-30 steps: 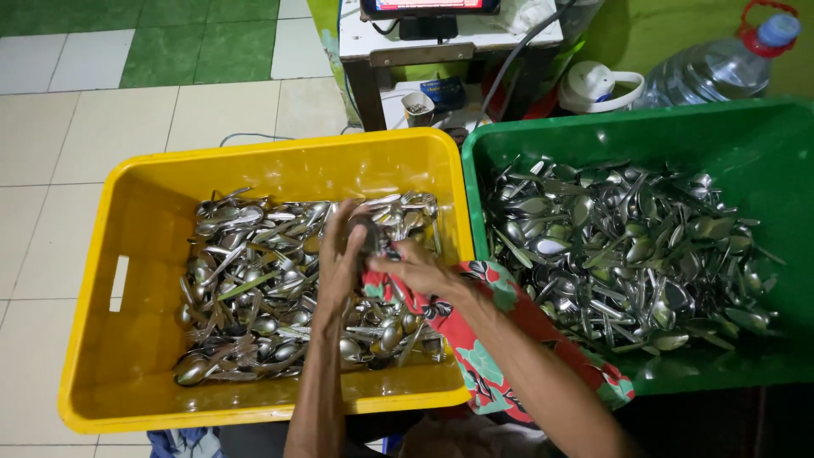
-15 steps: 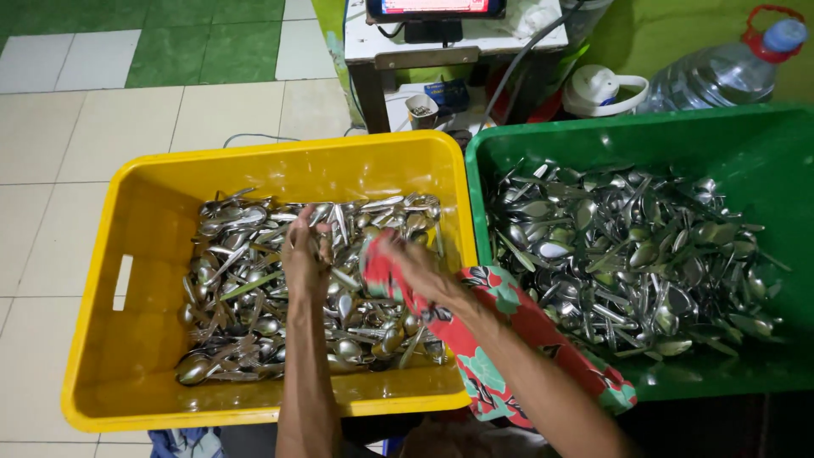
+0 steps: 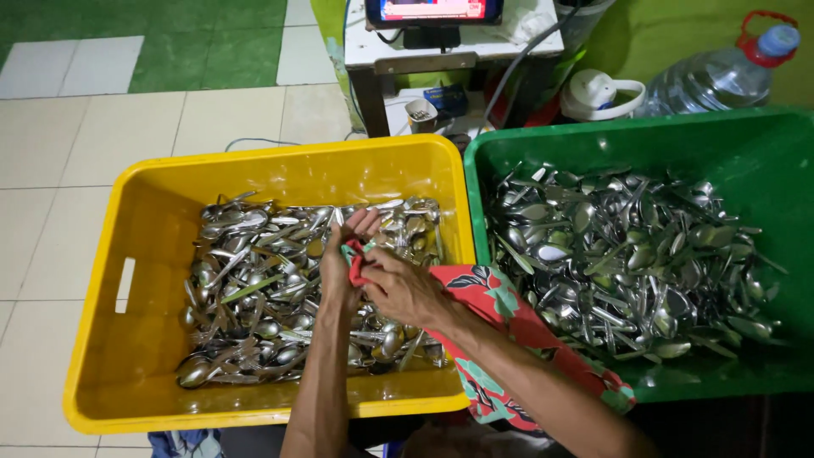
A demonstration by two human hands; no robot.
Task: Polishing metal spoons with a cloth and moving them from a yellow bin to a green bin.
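The red flowered cloth (image 3: 509, 326) drapes over the right forearm and across the rim between the two crates, and one end of it is bunched up between the two hands. The right hand (image 3: 403, 284) is curled around that bunched end, fingers closed on the fabric. The left hand (image 3: 343, 254) presses against it from the other side, its fingers (image 3: 366, 222) partly straightened and pointing away from the person; whether a spoon is wrapped inside the cloth cannot be told. Directly beneath both hands lies the pile of metal spoons (image 3: 254, 288), spreading mostly to the left of the fingers inside the yellow crate (image 3: 119, 339). To the right of the fingers, across the touching rims, the green crate (image 3: 763, 161) holds a second heap of spoons (image 3: 627, 254). Beyond the fingertips, past the yellow crate's far wall, stand a small white table (image 3: 424, 47), a white lidded jug (image 3: 593, 89) and a large clear water bottle (image 3: 721, 76) on the tiled floor (image 3: 102, 136).
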